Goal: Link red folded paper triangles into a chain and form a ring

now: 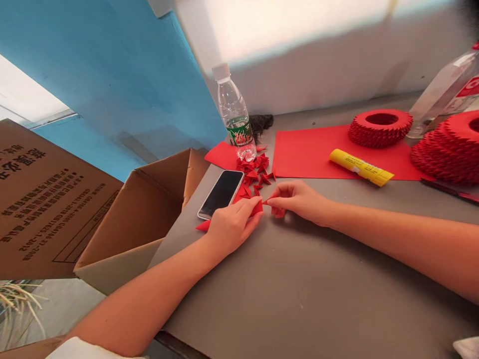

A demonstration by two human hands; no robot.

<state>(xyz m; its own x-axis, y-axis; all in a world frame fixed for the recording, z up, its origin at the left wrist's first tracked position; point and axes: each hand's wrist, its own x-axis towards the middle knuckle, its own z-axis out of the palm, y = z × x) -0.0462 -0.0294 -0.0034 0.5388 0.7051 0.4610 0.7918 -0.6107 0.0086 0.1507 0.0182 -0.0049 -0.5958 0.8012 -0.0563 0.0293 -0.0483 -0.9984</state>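
My left hand (235, 225) is closed, with a piece of red paper (258, 206) pinched between thumb and fingers. Just to its right, my right hand (301, 202) pinches at a small red paper tip; whether it belongs to the same piece I cannot tell. Beyond the hands lies a pile of small folded red paper pieces (254, 172). A smartphone (221, 193) with a dark screen lies beside my left hand, and a red paper point (203, 226) pokes out below it.
A clear plastic bottle (235, 112) stands behind the pile. On a red sheet (299, 152) lie a yellow glue stick (361, 168) and a ring of folded red paper (379, 137). A larger ring (445, 154) and another bottle (445, 89) are at right. An open cardboard box (149, 199) adjoins the table's left edge.
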